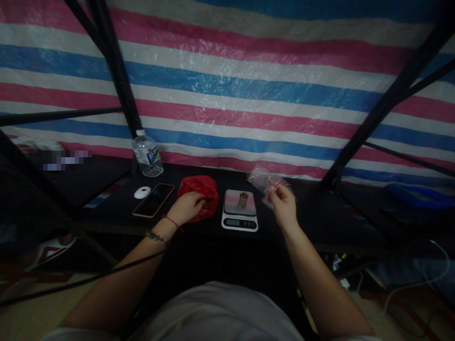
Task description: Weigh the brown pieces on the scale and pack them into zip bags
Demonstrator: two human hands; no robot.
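Pale shirt right up close, forearms reaching out over the black worktop, and both hands are busy! Left hand sits in the mouth of the red bag, fingers curled down towards the brass-coloured pieces inside; whether that grip has hold of any, I can't tell from here. Over on the other side, the right hand has thumb and fingertips pinched together on clear plastic bags, though how many is anyone's guess.

Between them, on the plate of the digital scale, stands a small brass-coloured cluster, too blurred to count. That's my worry spot! One careless brush from either wrist could topple it, and pieces might roll off across the worktop. Look how near the red bag sits: if its soft rim slumps against the plate, the reading could be thrown off. Thin film on the right may cling and come up in layers. And pull the left hand out too fast, fingers could drag the bag over, spilling towards the phone.
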